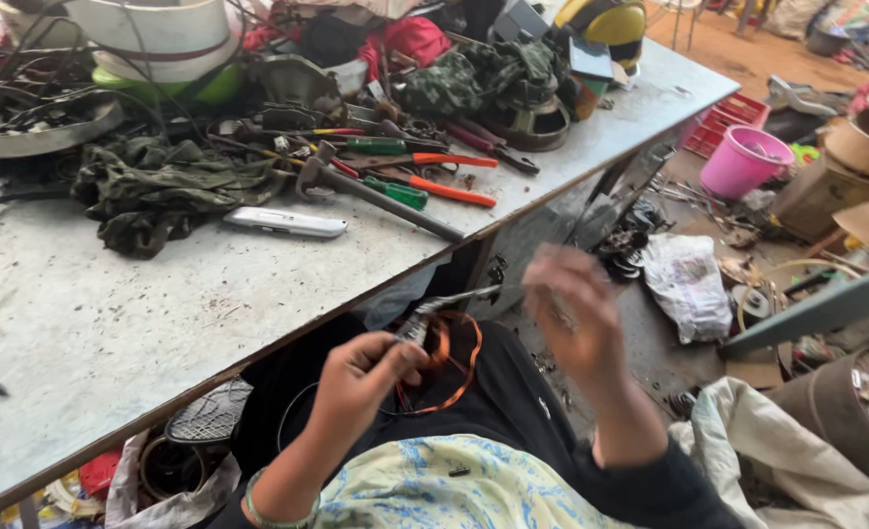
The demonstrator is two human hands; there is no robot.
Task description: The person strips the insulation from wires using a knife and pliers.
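My left hand point(361, 377) is closed around a bundle of orange-brown copper wire loops point(454, 358) over my lap. A pair of metal pliers point(444, 306) pokes out above that hand, its jaws pointing right. Raised just to the right is my right hand point(572, 318), blurred by motion, its fingers curled near the plier tips; whether it grips anything cannot be made out. Both hands hover below the front edge of a grey worktable point(111, 323).
On the table lie a hammer point(386, 196), orange and green handled screwdrivers point(434, 186), a silver utility knife point(286, 223), camouflage cloth point(170, 186) and metal parts. A pink bucket point(743, 162), white bags point(689, 284) and scrap cover the floor at right.
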